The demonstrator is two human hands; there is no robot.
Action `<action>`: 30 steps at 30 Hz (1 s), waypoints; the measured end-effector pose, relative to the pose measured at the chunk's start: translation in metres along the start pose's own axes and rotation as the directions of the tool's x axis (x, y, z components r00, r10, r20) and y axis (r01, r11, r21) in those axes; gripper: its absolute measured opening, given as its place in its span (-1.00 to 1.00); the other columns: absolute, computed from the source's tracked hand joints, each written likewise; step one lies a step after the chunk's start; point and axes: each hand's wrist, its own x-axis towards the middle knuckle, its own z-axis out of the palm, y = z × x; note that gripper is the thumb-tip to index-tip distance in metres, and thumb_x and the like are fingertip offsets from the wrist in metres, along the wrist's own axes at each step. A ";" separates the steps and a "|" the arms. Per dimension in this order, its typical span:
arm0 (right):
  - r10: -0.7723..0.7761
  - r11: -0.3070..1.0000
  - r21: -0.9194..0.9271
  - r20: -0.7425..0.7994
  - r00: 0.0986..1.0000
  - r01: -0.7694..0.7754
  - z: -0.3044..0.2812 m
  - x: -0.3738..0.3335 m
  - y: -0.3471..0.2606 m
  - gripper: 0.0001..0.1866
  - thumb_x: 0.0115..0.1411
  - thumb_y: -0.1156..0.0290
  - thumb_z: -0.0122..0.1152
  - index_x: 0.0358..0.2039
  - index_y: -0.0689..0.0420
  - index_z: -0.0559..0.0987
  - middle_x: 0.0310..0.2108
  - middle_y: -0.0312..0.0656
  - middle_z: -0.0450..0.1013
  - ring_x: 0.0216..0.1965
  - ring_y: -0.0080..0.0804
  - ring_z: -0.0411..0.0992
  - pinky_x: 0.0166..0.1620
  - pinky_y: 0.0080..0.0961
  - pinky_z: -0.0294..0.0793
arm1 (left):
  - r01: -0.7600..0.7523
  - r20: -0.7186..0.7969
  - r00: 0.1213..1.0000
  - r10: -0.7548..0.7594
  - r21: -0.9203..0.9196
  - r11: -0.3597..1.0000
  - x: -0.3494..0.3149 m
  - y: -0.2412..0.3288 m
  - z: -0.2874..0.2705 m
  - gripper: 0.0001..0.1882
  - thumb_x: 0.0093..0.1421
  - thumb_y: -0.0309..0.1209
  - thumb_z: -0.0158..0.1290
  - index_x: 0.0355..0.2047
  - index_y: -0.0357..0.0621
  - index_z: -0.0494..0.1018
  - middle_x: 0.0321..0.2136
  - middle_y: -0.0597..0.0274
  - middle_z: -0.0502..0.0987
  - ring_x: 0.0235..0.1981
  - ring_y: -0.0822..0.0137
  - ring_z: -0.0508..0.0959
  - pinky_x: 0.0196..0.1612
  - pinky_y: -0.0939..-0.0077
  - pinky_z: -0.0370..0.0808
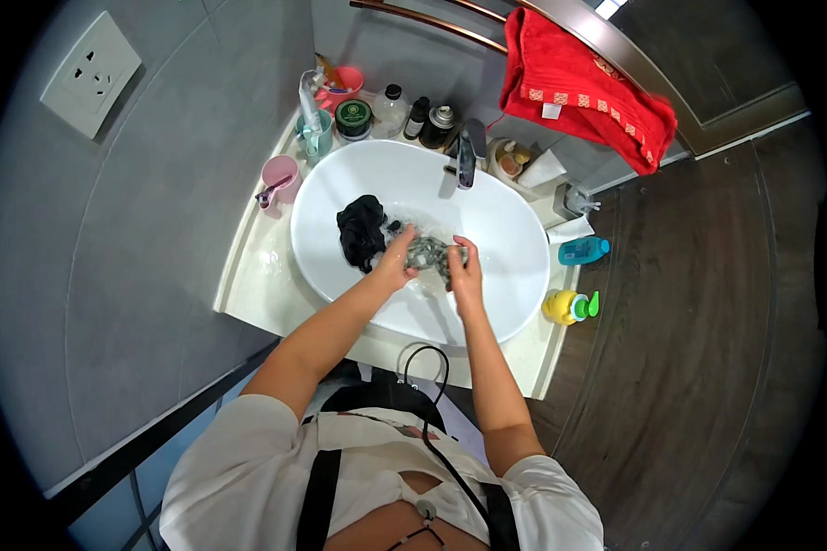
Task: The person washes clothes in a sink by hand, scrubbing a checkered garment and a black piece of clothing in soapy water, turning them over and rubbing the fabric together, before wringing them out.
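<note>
Between my two hands I hold a bunched, wet grey-and-white patterned cloth (pixel 428 257) over the middle of the white oval sink (pixel 510 266). My left hand (pixel 397 260) is closed on the cloth's left end. Around its right end, the fingers of my right hand (pixel 465 264) are curled. A crumpled black cloth (pixel 361 231) lies in the basin, left of my left hand. Some suds and water show beneath the hands. The grey tap (pixel 466 161) stands at the sink's back edge, beyond my hands. What kind of garment the patterned cloth is, I cannot make out.
Along the back left of the counter (pixel 262 266) stand a pink cup (pixel 281 179), a teal cup (pixel 314 138), a green-lidded jar (pixel 353 119) and several bottles. On the right are a blue bottle (pixel 583 251) and a yellow pump bottle (pixel 568 307). A red towel (pixel 579 101) hangs above.
</note>
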 end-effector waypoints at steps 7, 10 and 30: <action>-0.446 0.863 -0.327 -0.135 0.885 0.385 0.028 0.001 0.021 -0.77 -0.01 0.36 0.14 -0.37 0.21 0.41 -0.33 -0.04 0.36 -0.30 -0.18 0.33 -0.26 -0.43 0.30 | -0.204 -0.146 0.967 0.207 0.033 0.978 0.013 -0.017 0.020 -0.66 0.13 -0.01 -0.16 -0.27 0.03 0.29 -0.43 0.35 0.37 -0.37 0.41 0.37 -0.36 0.48 0.36; -0.240 0.934 -0.325 -0.261 0.935 0.149 0.020 0.023 0.015 -0.74 0.08 0.26 0.03 -0.47 0.24 0.40 -0.47 -0.04 0.37 -0.43 -0.19 0.33 -0.35 -0.41 0.29 | -0.017 -0.219 0.975 0.030 0.059 0.998 -0.018 -0.013 0.053 -0.66 0.13 0.00 -0.18 -0.26 0.06 0.30 -0.40 0.37 0.37 -0.37 0.41 0.37 -0.30 0.34 0.34; -0.225 0.929 -0.335 -0.180 0.958 0.156 -0.031 0.047 0.061 -0.64 0.18 0.16 -0.15 -0.49 0.21 0.45 -0.60 -0.06 0.38 -0.53 -0.30 0.33 -0.39 -0.46 0.30 | -0.034 -0.066 0.996 0.063 0.374 0.927 -0.014 -0.029 0.034 -0.69 0.12 0.03 -0.17 -0.39 0.11 0.31 -0.59 0.47 0.35 -0.59 0.54 0.34 -0.62 0.58 0.21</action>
